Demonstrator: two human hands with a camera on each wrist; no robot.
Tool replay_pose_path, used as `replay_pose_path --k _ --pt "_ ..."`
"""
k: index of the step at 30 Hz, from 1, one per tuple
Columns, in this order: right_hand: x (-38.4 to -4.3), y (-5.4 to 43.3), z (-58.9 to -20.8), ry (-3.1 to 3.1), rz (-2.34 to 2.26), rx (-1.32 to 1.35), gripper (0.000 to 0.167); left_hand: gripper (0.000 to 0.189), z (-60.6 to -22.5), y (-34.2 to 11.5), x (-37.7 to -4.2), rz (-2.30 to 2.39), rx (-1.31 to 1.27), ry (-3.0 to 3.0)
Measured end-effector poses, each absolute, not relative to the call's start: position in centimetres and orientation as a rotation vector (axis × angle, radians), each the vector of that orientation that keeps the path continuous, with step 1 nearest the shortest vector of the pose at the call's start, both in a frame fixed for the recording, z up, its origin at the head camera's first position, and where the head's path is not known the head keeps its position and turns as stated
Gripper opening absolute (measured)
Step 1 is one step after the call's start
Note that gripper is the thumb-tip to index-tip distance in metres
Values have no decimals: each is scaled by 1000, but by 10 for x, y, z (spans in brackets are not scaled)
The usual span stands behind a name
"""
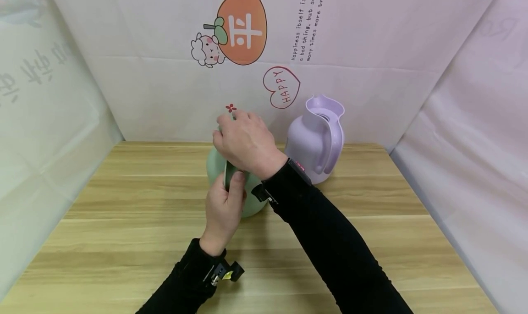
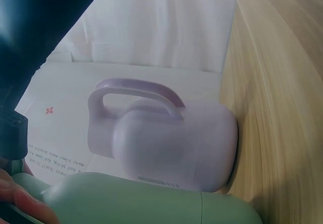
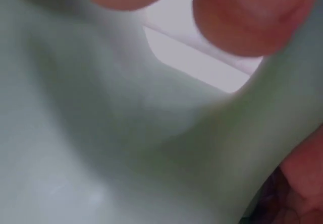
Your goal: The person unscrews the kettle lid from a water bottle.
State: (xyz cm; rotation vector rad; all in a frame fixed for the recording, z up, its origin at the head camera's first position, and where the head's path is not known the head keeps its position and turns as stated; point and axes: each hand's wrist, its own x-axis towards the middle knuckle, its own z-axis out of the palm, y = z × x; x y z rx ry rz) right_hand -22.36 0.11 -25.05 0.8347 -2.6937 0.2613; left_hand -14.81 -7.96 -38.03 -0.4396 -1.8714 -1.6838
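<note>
Mid-frame, the left hand (image 1: pixel 224 204) grips the handle (image 1: pixel 231 173) of the upright green jug (image 1: pixel 254 205), its top under the right hand (image 1: pixel 247 142), whose hold I can't make out.

We see a green jug (image 2: pixel 136 200) at our left hand (image 1: pixel 222 204), a lilac jug (image 1: pixel 307 142) right of our right hand (image 1: pixel 247 142), black sleeves (image 1: pixel 338 231), a streaky tan table (image 1: pixel 123 204) beneath, and orange-and-red-printed white cloth (image 1: pixel 371 30) beyond.

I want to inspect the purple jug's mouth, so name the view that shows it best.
Head: it looks down on the mouth of the purple jug, with nothing covering it. The left wrist view shows the mouth end only side-on; in the right wrist view, I can't make it out.
</note>
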Motion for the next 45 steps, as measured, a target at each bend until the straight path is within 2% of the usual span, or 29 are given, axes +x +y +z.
replay_pose_path --k 4,9,22,32,45 --pt "-226 3 -250 -2695 281 870 37 34 -380 -80 -147 -1689 -425 -1880" --pt "-227 4 -250 -2685 265 892 38 34 -380 -79 -147 -1694 -410 -1887" --pt "-227 3 -249 -2679 210 904 35 35 -380 -79 -147 -1693 -405 -1896" --pt "-227 2 -251 -2634 218 922 23 36 -380 -79 -146 -1682 -396 -1887" --pt "-226 2 -250 -2649 205 929 27 37 -380 -79 -147 -1694 -417 -1886"
